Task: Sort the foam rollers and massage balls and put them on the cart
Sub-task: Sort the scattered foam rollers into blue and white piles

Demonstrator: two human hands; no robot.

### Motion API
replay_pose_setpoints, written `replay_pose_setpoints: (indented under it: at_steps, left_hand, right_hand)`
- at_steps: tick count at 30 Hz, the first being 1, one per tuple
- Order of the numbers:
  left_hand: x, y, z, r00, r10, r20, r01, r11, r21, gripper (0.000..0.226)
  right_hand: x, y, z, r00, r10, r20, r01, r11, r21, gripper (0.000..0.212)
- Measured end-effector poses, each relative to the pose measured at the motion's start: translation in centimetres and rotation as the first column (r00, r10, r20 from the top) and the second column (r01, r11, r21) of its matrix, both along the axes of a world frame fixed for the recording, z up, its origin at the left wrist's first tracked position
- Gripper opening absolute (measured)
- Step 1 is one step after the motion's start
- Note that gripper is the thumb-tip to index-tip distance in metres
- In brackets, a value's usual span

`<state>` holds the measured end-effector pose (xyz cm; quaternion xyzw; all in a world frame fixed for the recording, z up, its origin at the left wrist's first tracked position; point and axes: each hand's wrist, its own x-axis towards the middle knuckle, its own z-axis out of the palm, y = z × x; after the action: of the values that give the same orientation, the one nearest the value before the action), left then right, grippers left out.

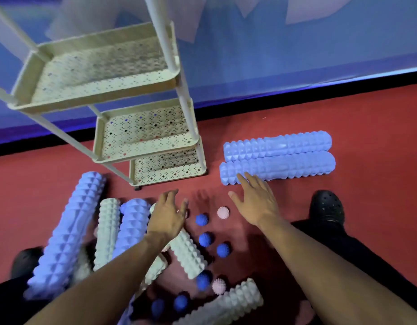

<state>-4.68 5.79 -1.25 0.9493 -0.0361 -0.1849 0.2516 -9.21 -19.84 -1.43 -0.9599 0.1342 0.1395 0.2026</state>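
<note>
Cart (141,146): cream, three perforated shelves, standing on the red floor (366,141) against the blue wall (296,66), ahead of you and left of centre. All three shelves bare.

Your right hand (254,202): spread wide, palm down, gripping nothing. Its fingertips (241,178) lie at the near left end of the front long blue roller (277,167); whether they touch it cannot be told. A second long blue roller (277,145) lies just behind the first, side by side and touching, both to the right of the cart.

Your left hand (168,214): open, fingers loosely spread, holding nothing, hovering over the near pile just in front of the cart's bottom shelf.

Left pile, under and left of your left hand: one long blue roller (66,233) farthest left, one white roller (107,233) beside it, one shorter blue roller (132,228) next to that, and another white roller (187,256) angled out from beneath your left wrist.

Balls, between your two forearms: blue spiky balls (201,219) (205,239) (223,250) (204,280), and pink spiky balls (223,212) (218,286). Two more blue balls (180,302) (157,308) lie nearer you, blurred.

Near edge: one white roller (230,301) lying slantwise below the balls.

Your black shoe (327,207) sits on the floor right of your right hand.
</note>
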Motion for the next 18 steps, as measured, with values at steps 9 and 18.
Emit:
replay_pose_setpoints:
  at_steps: [9,18]
  left_hand:
    - [-5.9,17.2,2.9,0.953,0.288,-0.096,-0.280,0.956,0.092,0.067]
    - [-5.1,29.8,1.7,0.914,0.404,-0.045,-0.376,0.882,0.282,0.071]
  right_hand:
    - [-2.8,15.7,5.5,0.985,0.172,-0.016,-0.171,0.984,0.049,0.068]
    - [-2.8,25.1,5.0,0.951,0.306,-0.053,-0.306,0.952,0.012,0.069]
